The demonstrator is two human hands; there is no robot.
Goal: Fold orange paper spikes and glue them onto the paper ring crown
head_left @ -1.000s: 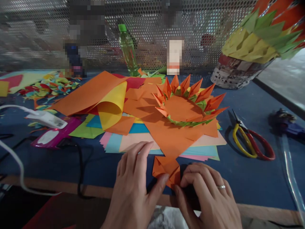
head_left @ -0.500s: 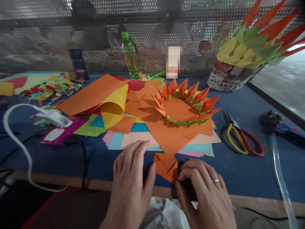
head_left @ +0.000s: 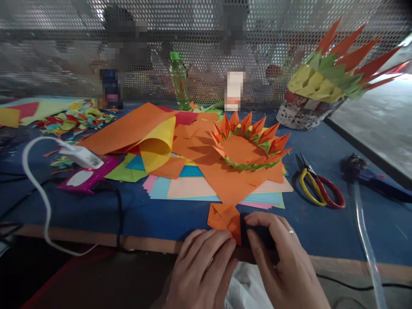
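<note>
A small folded piece of orange paper (head_left: 223, 216) lies on a blue table (head_left: 170, 219), near its front edge. A person's left hand (head_left: 204, 266) lies across the bottom of it, fingertips touching the paper, fingers laid flat instead of clenched. The right hand (head_left: 285, 253), wearing a ring (head_left: 291, 231), sits just beside the paper's right edge; its thumb and forefinger are a little apart, gripping nothing.

Beyond the fold, larger orange sheets (head_left: 225, 189) lie over a stack of pastel paper (head_left: 189, 189). On them rests a paper ring (head_left: 254, 166), green at the base with pointed orange petals. To its left, a yellow sheet (head_left: 157, 148) curls over; to its right lie scissors (head_left: 321, 189) with one yellow and one red handle.

Further left are a purple power strip (head_left: 77, 182) with a white plug (head_left: 83, 156), and colourful paper scraps (head_left: 74, 120). At the back stand a green bottle (head_left: 179, 83) and, right, a pot (head_left: 302, 113) trimmed with yellow, green and orange paper.
</note>
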